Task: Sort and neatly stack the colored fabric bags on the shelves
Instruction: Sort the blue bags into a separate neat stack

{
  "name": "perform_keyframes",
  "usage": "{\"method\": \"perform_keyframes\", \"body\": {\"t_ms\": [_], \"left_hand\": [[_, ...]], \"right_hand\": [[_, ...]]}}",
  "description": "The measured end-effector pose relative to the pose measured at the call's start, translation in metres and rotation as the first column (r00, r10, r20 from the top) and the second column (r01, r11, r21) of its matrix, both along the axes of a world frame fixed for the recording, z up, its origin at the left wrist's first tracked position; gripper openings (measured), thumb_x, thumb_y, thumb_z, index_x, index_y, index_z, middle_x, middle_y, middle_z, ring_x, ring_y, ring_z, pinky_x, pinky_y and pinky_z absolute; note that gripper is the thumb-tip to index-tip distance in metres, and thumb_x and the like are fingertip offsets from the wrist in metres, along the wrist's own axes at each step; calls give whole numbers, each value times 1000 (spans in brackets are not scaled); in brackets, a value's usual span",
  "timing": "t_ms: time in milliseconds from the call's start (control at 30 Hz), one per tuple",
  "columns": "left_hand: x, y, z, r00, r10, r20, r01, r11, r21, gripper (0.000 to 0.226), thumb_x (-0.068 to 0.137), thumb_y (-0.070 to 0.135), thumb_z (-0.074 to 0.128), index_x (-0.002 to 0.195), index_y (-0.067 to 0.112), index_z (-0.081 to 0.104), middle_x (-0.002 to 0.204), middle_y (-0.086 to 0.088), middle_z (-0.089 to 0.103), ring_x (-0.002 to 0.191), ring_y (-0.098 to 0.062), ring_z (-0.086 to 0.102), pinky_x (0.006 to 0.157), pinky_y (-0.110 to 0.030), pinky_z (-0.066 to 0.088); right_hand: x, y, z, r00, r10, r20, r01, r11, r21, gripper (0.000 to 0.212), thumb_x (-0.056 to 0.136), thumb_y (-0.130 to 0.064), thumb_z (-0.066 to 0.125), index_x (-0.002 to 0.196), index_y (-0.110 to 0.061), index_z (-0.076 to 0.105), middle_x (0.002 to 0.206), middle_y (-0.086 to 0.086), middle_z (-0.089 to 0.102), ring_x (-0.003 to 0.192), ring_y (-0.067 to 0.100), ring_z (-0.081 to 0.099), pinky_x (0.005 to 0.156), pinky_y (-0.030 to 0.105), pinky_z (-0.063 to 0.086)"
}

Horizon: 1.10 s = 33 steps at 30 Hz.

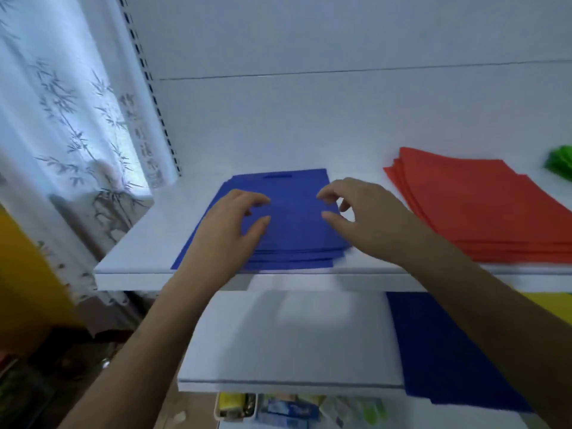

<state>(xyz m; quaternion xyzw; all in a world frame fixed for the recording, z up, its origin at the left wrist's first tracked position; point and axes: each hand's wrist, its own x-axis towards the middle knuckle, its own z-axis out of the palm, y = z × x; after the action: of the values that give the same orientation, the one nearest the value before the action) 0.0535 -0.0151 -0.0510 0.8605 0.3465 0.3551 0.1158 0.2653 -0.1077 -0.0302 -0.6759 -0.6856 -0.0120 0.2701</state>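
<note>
Lying flat at the centre of the upper white shelf (139, 258), the stack of blue fabric bags (294, 224) is slightly fanned at its near edge, a slot handle cut near its far edge; the left hand (229, 224) rests on its 9 o'clock side with fingers loosely curled and gripping nothing, while the right hand (365, 215) hovers at its 3 o'clock edge, fingers bent and empty. Toward 3 o'clock lie an orange bag stack (483, 212) and a green scrap (560, 162); on the lower shelf (288, 345) toward 5 o'clock lies a dark blue bag (445, 351), the right forearm crossing it, with a yellow piece (551, 305) just past the arm.
</note>
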Motion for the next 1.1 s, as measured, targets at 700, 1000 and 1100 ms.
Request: {"method": "perform_keyframes", "body": {"t_ms": [700,1000,1100], "left_hand": [[-19,41,-30,917,37,-396,-119,976,-184,54,92,43,48,137,15,36,133,-6,51,120,-22,48,99,-32,38],[-31,57,-28,899,104,-425,-211,954,-214,54,88,50,51,127,14,44,123,-7,57,108,-24,54,91,-33,42],[-39,53,-25,924,85,-372,-193,945,-263,57,87,48,55,133,18,40,128,-4,54,111,-22,53,90,-30,42]], "right_hand": [[36,83,-39,835,-543,88,540,778,-321,49,84,-44,58,117,-11,46,116,12,54,97,29,55,71,34,43],[28,98,-14,722,-492,-487,287,853,-436,43,85,-29,67,110,5,62,103,17,61,84,23,53,75,36,44],[24,107,-14,679,-474,-560,277,872,-403,36,86,-23,66,109,3,59,102,18,55,89,24,49,79,40,45]]}}
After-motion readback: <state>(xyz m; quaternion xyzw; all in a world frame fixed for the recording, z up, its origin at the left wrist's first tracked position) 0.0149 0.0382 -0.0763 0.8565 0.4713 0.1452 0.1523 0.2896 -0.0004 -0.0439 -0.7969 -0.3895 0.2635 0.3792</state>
